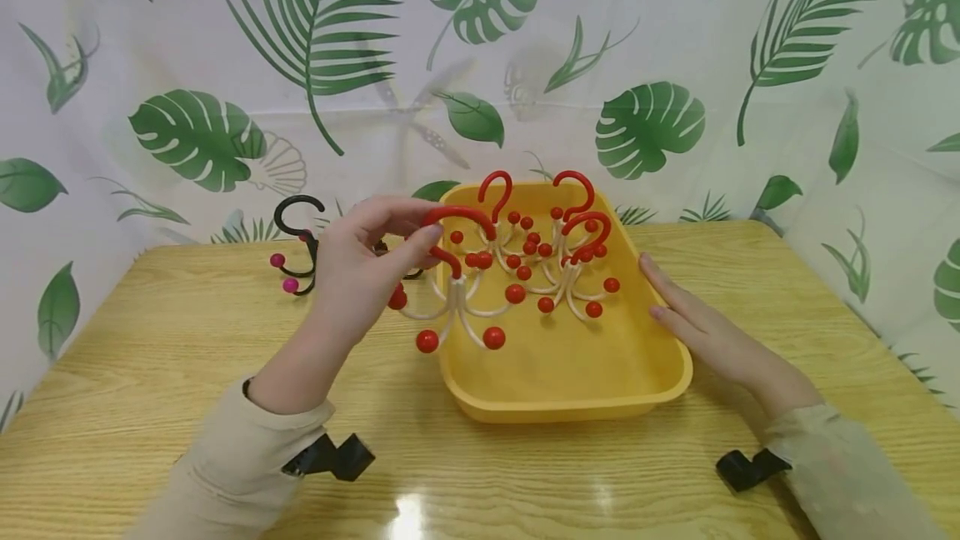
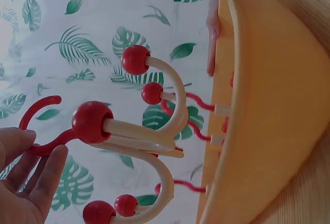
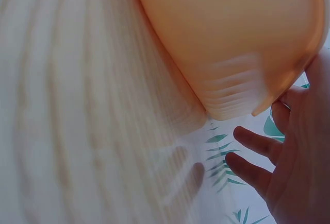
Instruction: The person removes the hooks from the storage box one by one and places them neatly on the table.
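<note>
My left hand (image 1: 341, 273) pinches the red hook of a claw hanger (image 1: 457, 294) between thumb and fingers, over the left rim of a yellow plastic basin (image 1: 555, 411). Its white curved arms end in red balls and hang downward; the left wrist view shows the same hanger (image 2: 178, 92) up close, beside the basin's wall. Three more red-and-white claw hangers (image 1: 572, 273) stand inside the basin, toward its back. At the basin's right side, my right hand (image 1: 705, 336) rests against the rim with fingers extended; in the right wrist view its fingers are spread.
Behind my left hand, on the table (image 1: 187, 340), is a black claw hanger (image 1: 298, 202) with pink balls, partly hidden by the hand. A white leaf-patterned cloth (image 1: 525, 82) hangs right behind the table.
</note>
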Motion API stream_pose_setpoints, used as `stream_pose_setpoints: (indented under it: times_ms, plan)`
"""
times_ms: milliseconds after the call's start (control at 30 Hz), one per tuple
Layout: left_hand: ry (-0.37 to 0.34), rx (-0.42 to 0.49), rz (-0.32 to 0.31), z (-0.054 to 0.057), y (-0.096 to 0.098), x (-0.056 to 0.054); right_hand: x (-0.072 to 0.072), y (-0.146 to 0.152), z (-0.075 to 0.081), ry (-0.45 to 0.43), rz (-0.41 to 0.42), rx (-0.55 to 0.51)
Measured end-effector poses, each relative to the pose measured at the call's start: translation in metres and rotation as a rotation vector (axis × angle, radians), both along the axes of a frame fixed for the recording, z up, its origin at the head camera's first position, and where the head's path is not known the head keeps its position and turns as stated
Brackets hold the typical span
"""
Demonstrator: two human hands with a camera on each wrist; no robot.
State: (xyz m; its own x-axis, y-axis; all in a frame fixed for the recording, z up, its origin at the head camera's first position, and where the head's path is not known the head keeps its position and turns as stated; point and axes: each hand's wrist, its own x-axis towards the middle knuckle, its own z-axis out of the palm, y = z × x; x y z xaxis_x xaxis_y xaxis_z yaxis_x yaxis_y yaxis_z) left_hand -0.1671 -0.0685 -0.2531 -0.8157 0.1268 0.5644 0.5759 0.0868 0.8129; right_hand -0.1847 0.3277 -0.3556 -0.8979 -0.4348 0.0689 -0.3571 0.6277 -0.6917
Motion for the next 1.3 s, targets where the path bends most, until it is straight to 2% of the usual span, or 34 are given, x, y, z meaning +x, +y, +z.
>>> stream_pose_setpoints:
  times_ms: [100, 200, 500, 867, 1167, 1300]
  plan:
    - [-0.035, 0.006, 0.039, -0.001, -0.014, 0.001, 0.001, 0.0, 0.0, -0.011, -0.025, 0.002]
    - [-0.034, -0.006, 0.08, -0.004, -0.027, 0.001, 0.002, -0.001, 0.001, -0.019, -0.047, 0.003]
    - [-0.066, -0.06, 0.239, -0.015, -0.064, 0.005, 0.003, -0.002, 0.003, -0.021, -0.043, 0.011]
    - [-0.14, -0.125, 0.413, -0.033, -0.101, -0.001, 0.002, -0.002, 0.002, -0.023, -0.055, 0.016]
    - [-0.169, -0.057, 0.463, -0.041, -0.118, -0.004, 0.002, -0.002, 0.002, -0.032, -0.058, 0.014]
    - [-0.193, -0.06, 0.486, -0.043, -0.122, -0.005, 0.002, -0.002, 0.001, -0.031, -0.058, 0.012]
